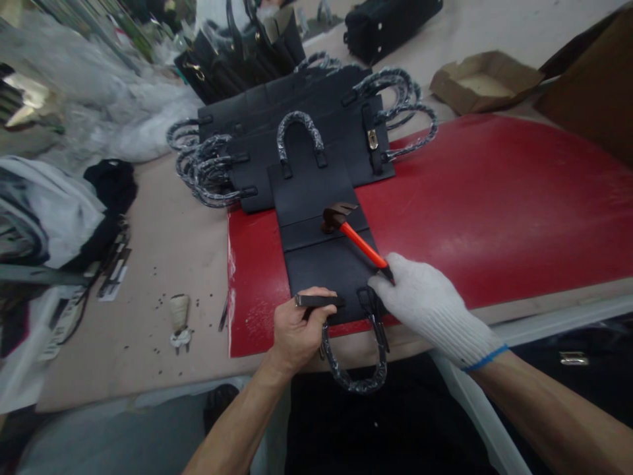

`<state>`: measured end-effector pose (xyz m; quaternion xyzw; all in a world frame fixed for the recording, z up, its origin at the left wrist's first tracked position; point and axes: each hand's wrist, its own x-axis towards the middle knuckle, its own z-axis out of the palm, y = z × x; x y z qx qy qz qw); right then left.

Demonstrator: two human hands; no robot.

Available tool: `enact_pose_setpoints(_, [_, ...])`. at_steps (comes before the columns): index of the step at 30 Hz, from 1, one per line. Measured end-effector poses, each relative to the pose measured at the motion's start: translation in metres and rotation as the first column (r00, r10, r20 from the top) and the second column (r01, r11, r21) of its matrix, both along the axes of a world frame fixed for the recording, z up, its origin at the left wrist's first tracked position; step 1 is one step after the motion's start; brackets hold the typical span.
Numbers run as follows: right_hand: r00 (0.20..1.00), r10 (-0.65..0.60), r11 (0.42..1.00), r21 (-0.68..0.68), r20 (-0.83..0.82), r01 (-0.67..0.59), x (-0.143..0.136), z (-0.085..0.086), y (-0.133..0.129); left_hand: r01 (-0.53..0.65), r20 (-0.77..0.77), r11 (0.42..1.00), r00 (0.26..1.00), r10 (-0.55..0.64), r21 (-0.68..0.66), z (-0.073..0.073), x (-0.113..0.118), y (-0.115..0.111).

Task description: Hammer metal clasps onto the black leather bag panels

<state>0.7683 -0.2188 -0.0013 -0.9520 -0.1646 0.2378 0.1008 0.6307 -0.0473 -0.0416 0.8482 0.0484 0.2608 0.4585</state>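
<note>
A black leather bag panel [321, 264] lies flat, with plastic-wrapped handles at its far and near ends. My bare left hand [299, 330] is closed around a dark bar-shaped tool [316, 301], held over the panel's near left part; whether its tip touches the leather is hidden. In its white knitted glove, my right hand [425, 303] grips a claw hammer [363, 244] by the end of its orange handle. The hammer's rusty head is over the panel's middle. The near wrapped handle [355, 386] hangs at the table edge between my hands.
A red mat [494, 211] lies beneath the panel. Behind are stacked black panels [306, 99] with wrapped handles, finished black bags [247, 53] and a cardboard tray [484, 82]. At left are a tape-wrapped punch-like tool [179, 320], small black bits and a dark cloth [111, 191].
</note>
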Motion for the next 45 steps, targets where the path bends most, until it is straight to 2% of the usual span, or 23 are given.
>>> enact_pose_setpoints(14, [1.000, 0.012, 1.000, 0.013, 0.018, -0.012, -0.002, -0.001, -0.003, 0.009, -0.020, 1.000, 1.000, -0.009, 0.024, 0.002, 0.003, -0.002])
enact_pose_setpoints(22, [0.996, 0.027, 0.997, 0.069, 0.080, -0.033, -0.005, -0.003, -0.007, 0.070, -0.069, 0.986, 0.996, -0.061, 0.151, 0.001, 0.010, -0.009])
enact_pose_setpoints(25, [0.995, 0.020, 0.991, 0.128, 0.095, -0.032, -0.004, -0.004, -0.008, 0.063, -0.075, 0.987, 0.996, -0.053, 0.145, -0.001, 0.011, -0.010])
enact_pose_setpoints(27, [0.997, 0.001, 0.976, 0.216, 0.079, -0.018, -0.004, -0.004, -0.010, 0.068, -0.070, 0.987, 0.996, -0.058, 0.144, -0.002, 0.011, -0.010])
enact_pose_setpoints(30, [0.999, -0.045, 0.906, 0.422, 0.024, 0.030, -0.005, -0.002, -0.016, 0.095, -0.056, 0.980, 0.995, -0.086, 0.172, -0.003, 0.011, -0.010])
enact_pose_setpoints(32, [0.999, -0.037, 0.862, 0.506, 0.014, 0.025, -0.008, 0.004, -0.024, 0.106, -0.045, 0.976, 0.994, -0.099, 0.193, -0.004, 0.011, -0.010])
enact_pose_setpoints(34, [0.999, -0.034, 0.809, 0.586, -0.035, 0.049, -0.014, 0.017, -0.033, 0.106, -0.042, 0.974, 0.994, -0.100, 0.200, -0.005, 0.011, -0.011])
enact_pose_setpoints(37, [0.987, -0.029, 0.658, 0.740, -0.157, 0.138, -0.024, 0.049, -0.050, 0.108, -0.051, 0.974, 0.994, -0.100, 0.197, -0.006, 0.013, -0.012])
enact_pose_setpoints(38, [0.985, -0.012, 0.624, 0.768, -0.173, 0.143, -0.028, 0.060, -0.055, 0.112, -0.056, 0.975, 0.993, -0.103, 0.192, -0.006, 0.014, -0.012])
enact_pose_setpoints(41, [0.983, 0.008, 0.619, 0.773, -0.183, 0.139, -0.040, 0.085, -0.066, 0.125, -0.074, 0.979, 0.991, -0.115, 0.158, -0.004, 0.017, -0.010])
enact_pose_setpoints(43, [0.980, -0.026, 0.649, 0.742, -0.195, 0.165, -0.047, 0.088, -0.071, 0.131, -0.082, 0.982, 0.989, -0.121, 0.134, -0.003, 0.019, -0.009])
enact_pose_setpoints(45, [0.991, -0.050, 0.710, 0.693, -0.125, 0.123, -0.051, 0.084, -0.074, 0.133, -0.087, 0.983, 0.989, -0.123, 0.127, -0.004, 0.019, -0.008])
